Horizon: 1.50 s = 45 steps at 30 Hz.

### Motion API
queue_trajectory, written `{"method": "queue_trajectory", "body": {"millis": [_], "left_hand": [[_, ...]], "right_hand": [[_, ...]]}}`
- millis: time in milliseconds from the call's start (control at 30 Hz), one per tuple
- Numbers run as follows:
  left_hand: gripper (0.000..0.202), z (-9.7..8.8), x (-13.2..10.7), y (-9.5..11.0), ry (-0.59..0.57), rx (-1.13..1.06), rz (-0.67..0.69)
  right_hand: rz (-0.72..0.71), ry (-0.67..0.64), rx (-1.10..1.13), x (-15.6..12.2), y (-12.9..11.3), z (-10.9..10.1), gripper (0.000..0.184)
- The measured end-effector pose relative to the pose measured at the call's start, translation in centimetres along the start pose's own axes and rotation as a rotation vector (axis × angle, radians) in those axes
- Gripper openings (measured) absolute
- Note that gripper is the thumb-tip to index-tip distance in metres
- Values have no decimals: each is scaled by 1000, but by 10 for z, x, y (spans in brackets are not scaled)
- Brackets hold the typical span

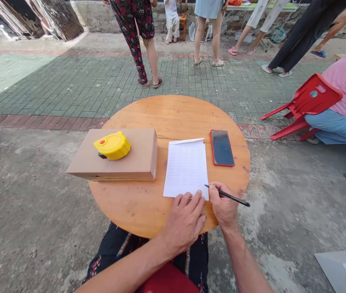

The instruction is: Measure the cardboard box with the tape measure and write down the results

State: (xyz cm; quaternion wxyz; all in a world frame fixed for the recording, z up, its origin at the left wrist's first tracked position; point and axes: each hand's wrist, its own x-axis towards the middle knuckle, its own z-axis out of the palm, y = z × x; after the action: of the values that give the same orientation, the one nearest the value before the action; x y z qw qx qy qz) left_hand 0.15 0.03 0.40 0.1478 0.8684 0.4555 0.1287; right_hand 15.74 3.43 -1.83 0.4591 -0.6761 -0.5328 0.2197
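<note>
Head view, the only one. Right hand (224,205): thumb and fingers closed on a black pen (234,198), low on the barrel, near its point. Pen's long axis slants: tip ahead and left of the fingers, butt end out to their right and nearer the body.

Sheet of paper (186,169), covered in faint rows of marks, lies left of the right fingers and mostly beyond them; long axis runs away from the body, so the pen lies across it. Tip is over the sheet's lower right part; contact or slight gap, cannot tell.

Left hand (184,221): palm down, fingers a little apart, clamped on nothing, tips at the sheet's near edge. Of the two hands this one overlaps the paper; the right sits just beside its right edge.

Beyond the right fingers: red-edged phone (222,148), face up. Left of the left fingers and farther out: cardboard box (140,162), yellow tape measure (114,146) on top. All on a round wooden table (173,110).
</note>
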Motion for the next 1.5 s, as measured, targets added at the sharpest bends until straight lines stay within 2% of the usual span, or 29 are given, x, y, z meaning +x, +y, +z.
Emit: {"method": "queue_trajectory", "body": {"millis": [733,1033,1100,1267,1367,1500], "left_hand": [[42,-1,2,0,6,-20,-1],[42,-2,1,-1,11,-25,-6],[42,-2,1,-1,6,-30,-9],[40,-2,2,0,7,-25,-5],[40,-3,1,0,17,-18,2],[38,-3,1,0,40,-32,-3]], "right_hand": [[-112,2,-131,2,-7,-1,16],[-32,-20,-30,1,-7,-1,17],[29,10,69,1,-8,-3,18],[110,195,233,1,-6,-3,18],[65,211,186,2,-3,-1,21],[-142,115,-7,5,-5,-3,26]]}}
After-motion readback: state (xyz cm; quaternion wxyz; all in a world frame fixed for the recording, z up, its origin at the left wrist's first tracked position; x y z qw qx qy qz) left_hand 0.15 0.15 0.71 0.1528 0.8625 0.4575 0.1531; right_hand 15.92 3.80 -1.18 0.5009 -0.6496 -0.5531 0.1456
